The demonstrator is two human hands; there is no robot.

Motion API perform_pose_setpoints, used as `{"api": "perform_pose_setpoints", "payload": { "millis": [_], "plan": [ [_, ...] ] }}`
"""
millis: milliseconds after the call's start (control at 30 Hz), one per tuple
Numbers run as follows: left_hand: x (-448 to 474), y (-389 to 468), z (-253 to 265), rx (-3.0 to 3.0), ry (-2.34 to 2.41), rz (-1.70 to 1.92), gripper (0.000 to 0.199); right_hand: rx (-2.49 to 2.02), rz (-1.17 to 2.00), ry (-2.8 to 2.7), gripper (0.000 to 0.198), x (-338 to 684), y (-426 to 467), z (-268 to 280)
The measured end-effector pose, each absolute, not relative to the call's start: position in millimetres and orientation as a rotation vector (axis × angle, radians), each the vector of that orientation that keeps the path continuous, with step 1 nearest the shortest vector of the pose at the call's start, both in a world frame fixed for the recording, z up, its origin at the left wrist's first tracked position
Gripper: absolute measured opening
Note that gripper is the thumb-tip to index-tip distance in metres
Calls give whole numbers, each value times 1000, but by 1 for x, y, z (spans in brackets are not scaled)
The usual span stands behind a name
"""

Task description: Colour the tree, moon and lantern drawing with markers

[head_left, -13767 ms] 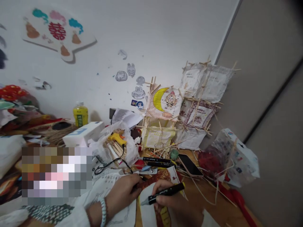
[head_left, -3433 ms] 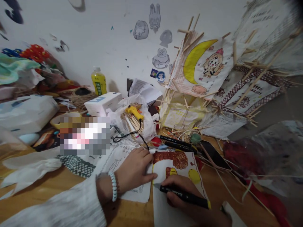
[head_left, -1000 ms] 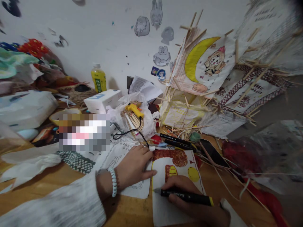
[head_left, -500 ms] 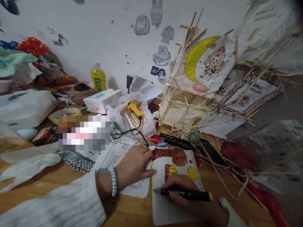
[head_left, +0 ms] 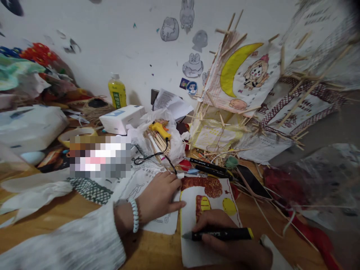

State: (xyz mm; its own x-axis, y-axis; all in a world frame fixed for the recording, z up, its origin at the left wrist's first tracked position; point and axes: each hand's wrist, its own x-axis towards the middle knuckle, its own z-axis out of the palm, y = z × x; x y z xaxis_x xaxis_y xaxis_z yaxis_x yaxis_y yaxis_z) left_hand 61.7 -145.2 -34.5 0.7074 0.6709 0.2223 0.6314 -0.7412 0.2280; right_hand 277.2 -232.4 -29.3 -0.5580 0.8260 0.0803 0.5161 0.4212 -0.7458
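A black marker with a yellow end (head_left: pixel 225 234) is in my right hand (head_left: pixel 218 230), its tip at the left edge of a white paper sheet (head_left: pixel 188 255). The sheet bears a brown band on top, a speckled brown disc, a yellow and brown shape and a yellow oval (head_left: pixel 229 206). Spread flat, my left hand (head_left: pixel 160 193) rests over a second sheet with line drawings (head_left: pixel 160 225), its thumb reaching onto the coloured sheet. Two more black markers (head_left: pixel 210 168) lie just behind the coloured sheet.
Behind my hands, a yellow glue gun (head_left: pixel 159 129) lies on sticks in a plastic bag. Stick-framed paper lanterns (head_left: pixel 242 75) stand at the right, beyond a phone (head_left: pixel 253 182). At the back are a yellow bottle (head_left: pixel 117 92) and a white box (head_left: pixel 122 119).
The marker's tip has moved a little down along the left edge of the sheet, and the marker lies more level. My left hand stays in place.
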Motion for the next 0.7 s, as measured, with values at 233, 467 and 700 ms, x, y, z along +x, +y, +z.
{"api": "perform_pose_setpoints", "payload": {
  "millis": [233,467,700],
  "plan": [
    [62,-145,-34,2777,1060,464,34,-1117,943,-2239,37,275,-232,-26],
    [62,-145,-36,2780,1055,473,33,-1133,903,-2250,33,274,-234,-24],
    [62,-145,-34,2765,1045,485,35,-1173,930,-2255,28,277,-237,-27]
  ]
}}
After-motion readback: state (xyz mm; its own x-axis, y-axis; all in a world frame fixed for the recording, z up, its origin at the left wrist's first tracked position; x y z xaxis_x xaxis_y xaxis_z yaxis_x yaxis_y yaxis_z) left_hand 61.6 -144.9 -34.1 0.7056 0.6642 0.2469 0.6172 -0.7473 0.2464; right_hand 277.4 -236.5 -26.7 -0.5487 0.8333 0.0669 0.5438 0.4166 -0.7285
